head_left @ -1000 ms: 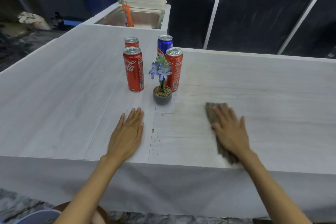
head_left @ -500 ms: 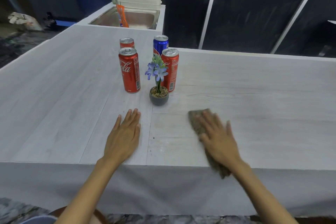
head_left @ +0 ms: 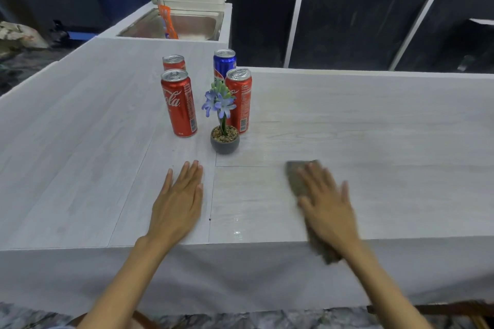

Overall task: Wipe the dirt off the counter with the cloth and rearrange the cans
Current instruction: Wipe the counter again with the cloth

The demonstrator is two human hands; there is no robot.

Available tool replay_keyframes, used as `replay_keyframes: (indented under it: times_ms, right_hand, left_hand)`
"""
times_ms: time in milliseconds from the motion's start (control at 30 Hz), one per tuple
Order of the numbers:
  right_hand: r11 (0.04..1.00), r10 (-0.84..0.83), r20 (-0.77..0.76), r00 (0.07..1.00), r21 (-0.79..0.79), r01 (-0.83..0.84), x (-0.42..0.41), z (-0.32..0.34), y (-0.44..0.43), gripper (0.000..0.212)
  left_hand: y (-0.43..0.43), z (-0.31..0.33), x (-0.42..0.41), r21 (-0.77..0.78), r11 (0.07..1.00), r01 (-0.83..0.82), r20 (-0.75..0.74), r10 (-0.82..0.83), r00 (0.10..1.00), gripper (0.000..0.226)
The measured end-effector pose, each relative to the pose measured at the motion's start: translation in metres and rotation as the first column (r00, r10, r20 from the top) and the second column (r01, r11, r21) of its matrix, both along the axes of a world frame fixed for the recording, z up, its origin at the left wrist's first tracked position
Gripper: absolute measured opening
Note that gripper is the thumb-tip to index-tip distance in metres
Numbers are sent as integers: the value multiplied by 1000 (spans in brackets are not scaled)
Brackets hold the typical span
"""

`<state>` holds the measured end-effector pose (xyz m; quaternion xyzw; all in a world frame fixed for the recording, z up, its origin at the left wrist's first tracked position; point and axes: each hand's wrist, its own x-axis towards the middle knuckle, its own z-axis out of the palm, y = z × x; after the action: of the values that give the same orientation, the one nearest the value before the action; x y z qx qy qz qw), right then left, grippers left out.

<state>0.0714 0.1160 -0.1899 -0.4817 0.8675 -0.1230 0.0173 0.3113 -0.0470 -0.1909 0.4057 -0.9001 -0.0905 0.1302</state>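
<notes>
On the white counter (head_left: 374,120) my right hand (head_left: 328,205) presses flat on a dark brown cloth (head_left: 295,176); the cloth's near end hangs over the front edge. The hand is motion-blurred. To its left, my left hand (head_left: 177,200) rests flat on the counter with straight fingers and holds nothing. Behind the hands stands a cluster of cans: a red can (head_left: 179,104) front left, a second red can (head_left: 173,62) behind it, a blue can (head_left: 224,63) at the back, and a third red can (head_left: 240,99) on the right. A small dark speck (head_left: 209,219) lies between the hands.
A small grey pot with a blue flower (head_left: 224,141) stands just in front of the cans, beyond my left fingertips. A steel sink (head_left: 187,24) with a white drying rack sits at the far end. The counter's front edge runs just under my wrists.
My right hand slid the cloth left toward the seam, then back to the right. Several specks near the seam are gone. My left hand stayed flat in place.
</notes>
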Motion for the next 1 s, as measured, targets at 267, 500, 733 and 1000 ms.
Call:
replay_keyframes:
  times_ms: [267, 500, 733, 1000]
  right_hand:
    - [998, 25, -1, 1000, -58, -25, 16, 3, -42, 59]
    - [996, -77, 33, 996, -43, 78, -59, -6, 43, 58]
    - [972, -234, 7, 972, 24, 234, -84, 15, -27, 58]
    - [998, -3, 17, 1000, -61, 4, -55, -9, 43, 60]
  left_hand:
    - [42, 8, -74, 49, 982, 184, -107, -178, 978, 50]
    - [53, -4, -121, 48, 976, 213, -55, -210, 976, 51]
    - [50, -7, -122, 42, 980, 195, -78, -191, 978, 51]
    - [50, -8, -121, 13, 981, 192, -64, -191, 980, 52]
